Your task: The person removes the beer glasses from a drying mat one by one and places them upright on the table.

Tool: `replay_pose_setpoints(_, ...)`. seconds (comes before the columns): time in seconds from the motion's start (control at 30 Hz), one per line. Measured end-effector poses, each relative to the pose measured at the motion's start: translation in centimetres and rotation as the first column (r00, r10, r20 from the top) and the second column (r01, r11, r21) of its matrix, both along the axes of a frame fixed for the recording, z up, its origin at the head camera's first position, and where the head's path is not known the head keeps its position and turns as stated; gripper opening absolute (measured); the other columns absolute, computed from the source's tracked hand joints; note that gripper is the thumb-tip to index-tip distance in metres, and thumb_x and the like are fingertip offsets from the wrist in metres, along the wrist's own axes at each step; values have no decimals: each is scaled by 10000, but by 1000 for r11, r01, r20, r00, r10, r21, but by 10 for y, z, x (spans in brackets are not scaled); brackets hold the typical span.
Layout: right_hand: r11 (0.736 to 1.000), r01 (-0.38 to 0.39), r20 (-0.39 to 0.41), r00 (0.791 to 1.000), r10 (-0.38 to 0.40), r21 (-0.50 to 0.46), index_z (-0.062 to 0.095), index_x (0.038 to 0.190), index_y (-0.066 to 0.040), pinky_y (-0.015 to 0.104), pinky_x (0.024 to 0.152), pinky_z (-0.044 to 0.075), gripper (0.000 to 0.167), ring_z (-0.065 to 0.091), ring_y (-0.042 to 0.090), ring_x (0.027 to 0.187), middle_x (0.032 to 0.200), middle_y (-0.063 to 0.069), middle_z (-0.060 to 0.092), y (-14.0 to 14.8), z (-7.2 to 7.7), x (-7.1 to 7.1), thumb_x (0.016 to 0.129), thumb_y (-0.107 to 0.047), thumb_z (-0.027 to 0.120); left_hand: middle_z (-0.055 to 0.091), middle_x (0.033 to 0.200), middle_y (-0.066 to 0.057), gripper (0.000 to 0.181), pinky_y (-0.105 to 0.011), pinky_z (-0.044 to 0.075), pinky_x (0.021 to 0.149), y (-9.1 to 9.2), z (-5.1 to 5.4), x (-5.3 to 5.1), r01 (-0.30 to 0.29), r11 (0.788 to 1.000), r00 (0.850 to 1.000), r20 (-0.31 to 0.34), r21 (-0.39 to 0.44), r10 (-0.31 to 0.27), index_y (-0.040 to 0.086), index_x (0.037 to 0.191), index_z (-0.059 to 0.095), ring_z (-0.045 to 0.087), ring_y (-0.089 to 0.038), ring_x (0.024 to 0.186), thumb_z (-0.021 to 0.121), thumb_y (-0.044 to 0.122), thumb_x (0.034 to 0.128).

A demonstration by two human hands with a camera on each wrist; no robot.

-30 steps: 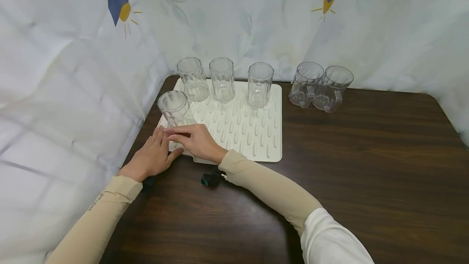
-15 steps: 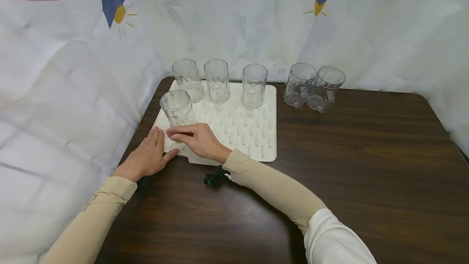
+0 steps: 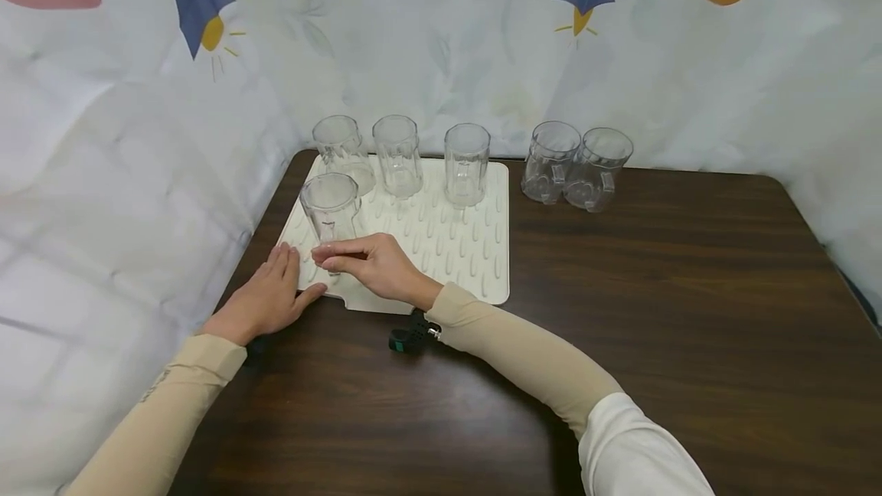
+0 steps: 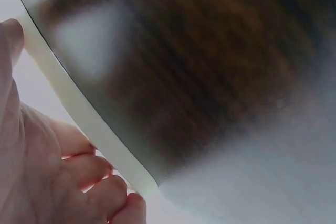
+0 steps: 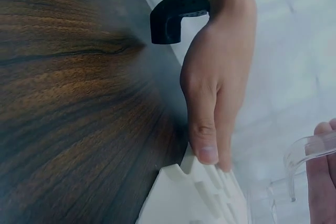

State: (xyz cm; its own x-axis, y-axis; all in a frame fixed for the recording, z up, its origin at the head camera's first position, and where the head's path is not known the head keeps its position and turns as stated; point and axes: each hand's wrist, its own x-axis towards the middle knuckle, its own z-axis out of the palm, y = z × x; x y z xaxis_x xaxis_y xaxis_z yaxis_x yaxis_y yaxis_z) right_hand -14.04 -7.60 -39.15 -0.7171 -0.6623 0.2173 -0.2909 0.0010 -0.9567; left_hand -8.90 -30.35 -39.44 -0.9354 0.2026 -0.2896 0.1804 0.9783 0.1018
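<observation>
- Head view: I see a pale ridged mat (image 3: 441, 251) lying toward the far-left corner of the dark wooden table (image 3: 689, 289).
- The right hand (image 3: 379, 266) reaches across the mat and pinches, thumb against fingers, the handle of a clear mug (image 3: 332, 201); this mug is at the mat's left edge, and its foot is too hidden for me to tell whether it touches.
- The left hand (image 3: 258, 301) rests on the mat's near-left corner, fingers straight and together, thumb spread away from them; it grips nothing that I can make out.
- Along the mat's far edge stand three more mugs (image 3: 397, 155), a little apart from one another.
- Two other mugs (image 3: 598, 167) stand close together by the table's far edge, just right of the mat.
- Printed white cloth (image 3: 441, 44) hangs behind the table's far edge.
- Left wrist view: the left hand's fingers lie against a pale edge slanting past blurred brown wood; what they press on is unclear.
- Right wrist view: the left thumb presses the mat's notched near edge, while the right fingertips at the picture's border meet the clear handle (image 5: 317, 146).
</observation>
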Motion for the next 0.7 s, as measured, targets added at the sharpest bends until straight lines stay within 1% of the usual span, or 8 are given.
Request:
replay_pose_setpoints(0.1,1000,-4,-1,1000,4,3,747,1281,-94,156,918,587,306,766,174,1115,1246,89,770,5,1,1,992,-177,686,90,1606,-497,940,-703,223,1243,0,0,0,1,1000,1000,3,-3,-1,-270,1520,145,138,-644,1510,418,521,1090)
replay_pose_setpoints(0.3,1000,-5,8,1000,5,10,748,1280,-94,170,904,598,307,766,189,1118,1250,101,767,15,1,2,991,-184,691,98,1607,-495,963,-699,219,1245,-1,0,-1,-4,1000,1000,2,-4,4,-268,1520,153,139,-634,1516,405,553,1084)
replay_pose_setpoints(0.47,1000,-9,33,999,9,-15,736,1291,-68,192,919,606,318,761,219,1130,1265,140,753,23,3,3,990,-163,692,81,1611,-492,985,-702,208,1246,-2,-2,-2,-10,1000,1000,12,-2,10,-263,1526,135,121,-631,1521,390,577,1081)
replay_pose_setpoints(0.63,999,-15,58,998,17,-43,717,1306,-32,214,930,612,332,743,303,1156,1285,190,732,31,5,6,992,-136,684,106,1599,-502,969,-699,217,1244,-2,-2,-3,-5,1000,1000,2,-9,5,-273,1515,158,143,-635,1513,403,559,1083)
replay_pose_setpoints(0.7,999,-13,62,998,16,-48,718,1304,-28,223,931,615,331,737,327,1160,1284,185,734,35,5,7,992,-133,685,120,1594,-506,960,-697,224,1244,-1,-1,-3,-4,1000,1000,-5,-12,4,-278,1509,170,156,-637,1508,424,543,1082)
